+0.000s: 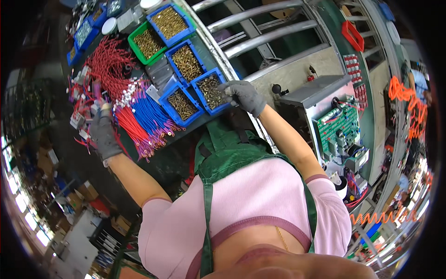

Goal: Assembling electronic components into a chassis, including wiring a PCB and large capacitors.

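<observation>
My right hand (247,96), in a grey glove, reaches over the right edge of a blue bin of small dark metal screws (210,92). Its fingers are curled together, and whatever lies between them is too small to make out. On the left, my gloved left hand (104,132) is closed at the edge of the wires, beside a tangle of red and purple leads with white connectors (83,100). What it grips is hidden. Between my hands lie a bundle of red wires (131,128) and a bundle of blue wires (151,111), with ring terminals at their near ends.
More bins hold brass-coloured screws: a blue bin (180,103), another blue bin (186,63), a green bin (147,43). Twisted red cables (107,60) lie behind the bundles. A metal rail (211,42) edges the bench. To the right stands a metal housing with a green circuit board (337,128).
</observation>
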A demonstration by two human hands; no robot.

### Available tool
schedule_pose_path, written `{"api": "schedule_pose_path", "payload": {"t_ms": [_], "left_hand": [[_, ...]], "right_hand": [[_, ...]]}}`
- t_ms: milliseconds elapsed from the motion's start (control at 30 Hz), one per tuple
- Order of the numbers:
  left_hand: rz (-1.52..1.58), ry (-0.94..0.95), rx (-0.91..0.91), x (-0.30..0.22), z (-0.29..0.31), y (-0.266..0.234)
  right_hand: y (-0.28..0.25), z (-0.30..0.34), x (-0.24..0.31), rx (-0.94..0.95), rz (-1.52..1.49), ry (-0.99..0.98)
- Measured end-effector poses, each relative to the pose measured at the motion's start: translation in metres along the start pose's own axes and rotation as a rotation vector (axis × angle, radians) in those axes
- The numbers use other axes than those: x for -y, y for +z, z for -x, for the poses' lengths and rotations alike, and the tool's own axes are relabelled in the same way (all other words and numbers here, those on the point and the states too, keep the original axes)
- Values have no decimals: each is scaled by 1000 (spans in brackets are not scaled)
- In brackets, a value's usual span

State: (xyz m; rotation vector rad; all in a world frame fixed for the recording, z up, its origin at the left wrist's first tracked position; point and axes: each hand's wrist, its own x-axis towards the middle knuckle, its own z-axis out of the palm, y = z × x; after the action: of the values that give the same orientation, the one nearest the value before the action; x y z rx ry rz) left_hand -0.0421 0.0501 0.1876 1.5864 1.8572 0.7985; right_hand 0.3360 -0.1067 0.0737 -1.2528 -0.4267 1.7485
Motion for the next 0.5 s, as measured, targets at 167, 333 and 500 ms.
{"api": "schedule_pose_path", "payload": {"t_ms": [167, 333, 500], "left_hand": [[292, 190, 734, -151, 65, 101], [219, 540, 1174, -228, 147, 198], [97, 1248, 1092, -278, 259, 234]], "right_hand": [[3, 80, 40, -218, -16, -311], [-15, 195, 69, -580, -100, -528], [-35, 299, 55, -740, -353, -717]]}}
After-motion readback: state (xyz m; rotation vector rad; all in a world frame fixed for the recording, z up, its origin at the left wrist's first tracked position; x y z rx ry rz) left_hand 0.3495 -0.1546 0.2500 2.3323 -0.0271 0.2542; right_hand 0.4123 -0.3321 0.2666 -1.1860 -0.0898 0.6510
